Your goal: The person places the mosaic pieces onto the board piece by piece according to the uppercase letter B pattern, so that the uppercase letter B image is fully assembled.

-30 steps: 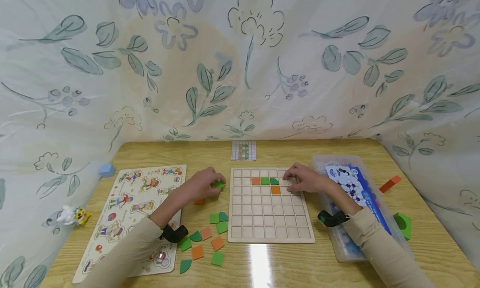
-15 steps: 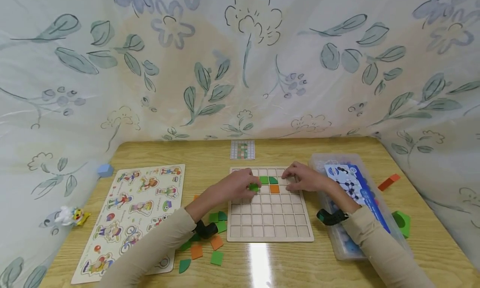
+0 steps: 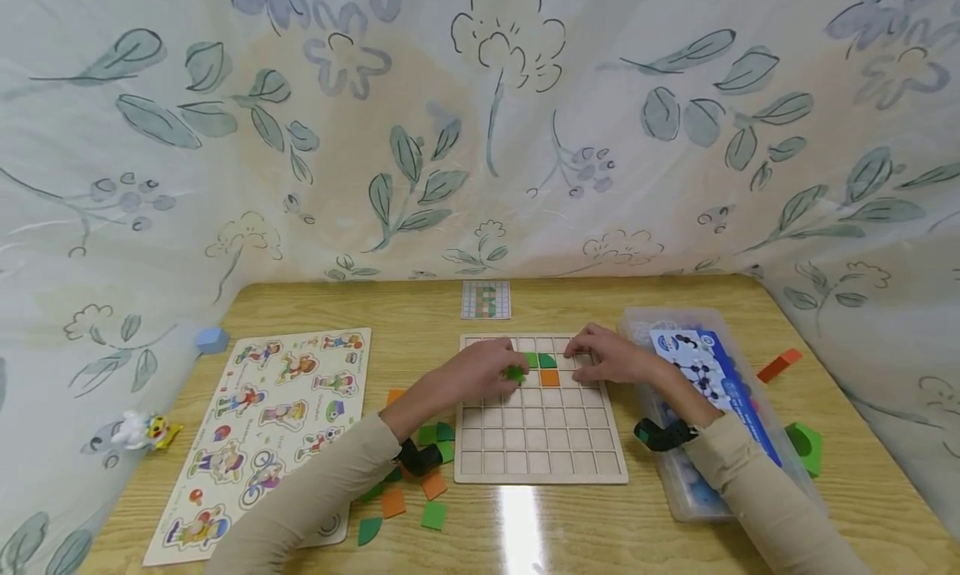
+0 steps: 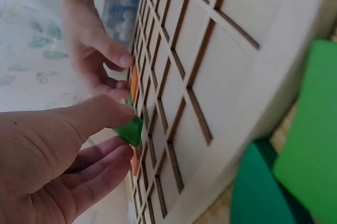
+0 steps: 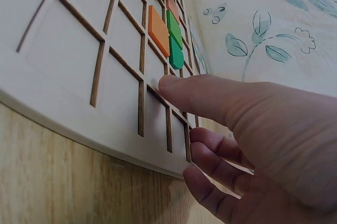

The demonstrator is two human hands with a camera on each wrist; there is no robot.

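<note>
Board (image 3: pixel 540 440), pale wood, ridged into squares; left hand (image 3: pixel 483 368) pinches a flat green tile (image 4: pixel 131 130) over it; right hand (image 3: pixel 611 357) touches its edge, fingers (image 5: pixel 221 166) apart.

The board (image 3: pixel 540 439) looks like smooth, matt wood. The table (image 3: pixel 585 529) has glossy wood grain; the box (image 3: pixel 681 496), translucent plastic.

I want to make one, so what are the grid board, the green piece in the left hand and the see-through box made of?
Board: probably wood, pale and matte, with brown edges along its grid.
Green piece: maybe painted wood or plastic; smooth, even colour, no grain showing.
Box: likely smooth plastic, because it looks cloudy and see-through.
</note>
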